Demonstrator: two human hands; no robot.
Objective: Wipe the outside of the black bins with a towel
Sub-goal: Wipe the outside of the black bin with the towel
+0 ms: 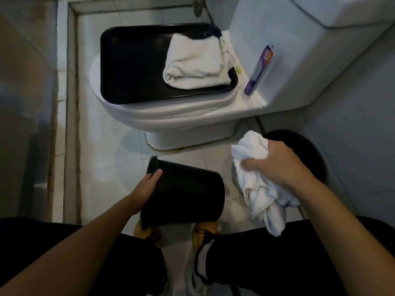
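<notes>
A person is crouching in front of a toilet [171, 116], holding a small black bin [183, 195] tipped on its side just above the floor, directly below the toilet bowl. The left hand [147, 189] is cupping the bin's wall near the rim, fingers curled against it. The right hand [275, 163], to the right of the toilet base, is clutching a bunched white towel [256, 184] clear of the bin. A second black bin [303, 150] is standing behind that hand, beside the toilet. A black tray [132, 67] is sitting on the toilet lid, carrying a folded white cloth [196, 65]. The wiping appears to be about to start: the towel likely needs bringing across onto the tilted bin's outer wall.
</notes>
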